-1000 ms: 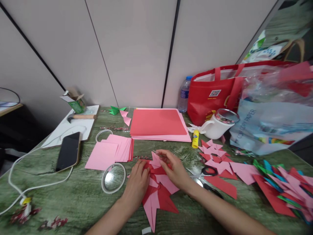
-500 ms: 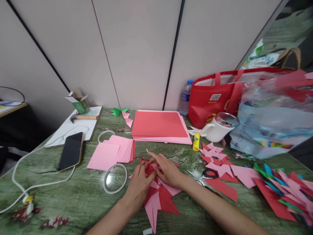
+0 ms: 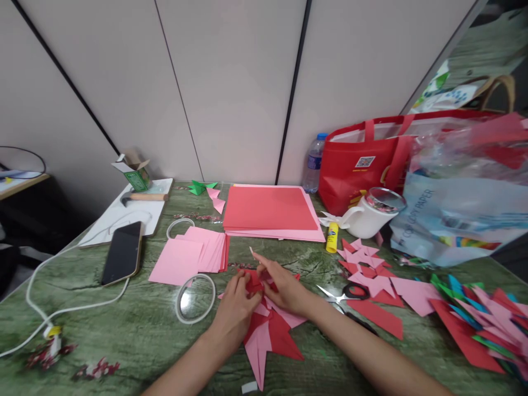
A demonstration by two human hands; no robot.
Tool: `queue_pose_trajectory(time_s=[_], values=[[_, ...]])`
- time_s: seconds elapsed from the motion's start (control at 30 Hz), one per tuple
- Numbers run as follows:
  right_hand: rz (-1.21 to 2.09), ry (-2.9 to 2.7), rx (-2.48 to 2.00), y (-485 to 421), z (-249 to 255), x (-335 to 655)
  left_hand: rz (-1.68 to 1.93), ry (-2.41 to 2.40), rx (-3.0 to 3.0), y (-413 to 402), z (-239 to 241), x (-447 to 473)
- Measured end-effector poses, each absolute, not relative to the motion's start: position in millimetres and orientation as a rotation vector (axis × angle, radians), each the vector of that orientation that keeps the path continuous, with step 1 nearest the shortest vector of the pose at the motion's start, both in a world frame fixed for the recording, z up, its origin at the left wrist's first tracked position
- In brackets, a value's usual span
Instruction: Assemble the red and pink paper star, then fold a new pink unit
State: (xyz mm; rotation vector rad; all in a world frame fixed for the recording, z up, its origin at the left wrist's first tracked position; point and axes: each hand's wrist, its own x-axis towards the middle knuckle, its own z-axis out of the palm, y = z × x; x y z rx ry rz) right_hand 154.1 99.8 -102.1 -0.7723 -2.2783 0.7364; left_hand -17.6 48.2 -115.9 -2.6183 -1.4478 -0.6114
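Observation:
A folded paper star [image 3: 274,335] in red and pink lies on the table under both hands, its long points spreading toward me. My left hand [image 3: 234,308] presses on its left side, fingers closed on the paper near the centre. From the right, my right hand [image 3: 284,289] has its thumb and lower fingers on the star's middle. A small white strip of tape [image 3: 251,250] sticks to its raised index fingertip. The fingers partly cover the star's centre. Nearest on the left is a roll of tape [image 3: 177,308]; a short white strip [image 3: 249,388] lies by the front point.
Scissors [image 3: 346,292], a glue stick [image 3: 332,238], a white mug [image 3: 367,217] and folded paper pieces [image 3: 365,264] are on the right. Pink squares [image 3: 175,261], a phone [image 3: 122,253] and a hammer [image 3: 144,197] lie left. Behind are paper sheets [image 3: 270,209] and a red bag [image 3: 350,170].
My right index finger has lifted slightly with the tape strip, and the right hand shifted a little. The star stays in place, while the whole view has moved very slightly.

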Motion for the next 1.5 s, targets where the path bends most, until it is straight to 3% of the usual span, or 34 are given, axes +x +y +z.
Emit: queue_pose_trajectory(time_s=[0.47,1.5], values=[[0.925,-2.054,-0.870,106,-96,152,-0.574,-1.397,-2.585,48,-109,-18],[0.867,-2.153,-1.053,109,-101,139,-0.546,-1.370,-2.630,48,-106,-19]])
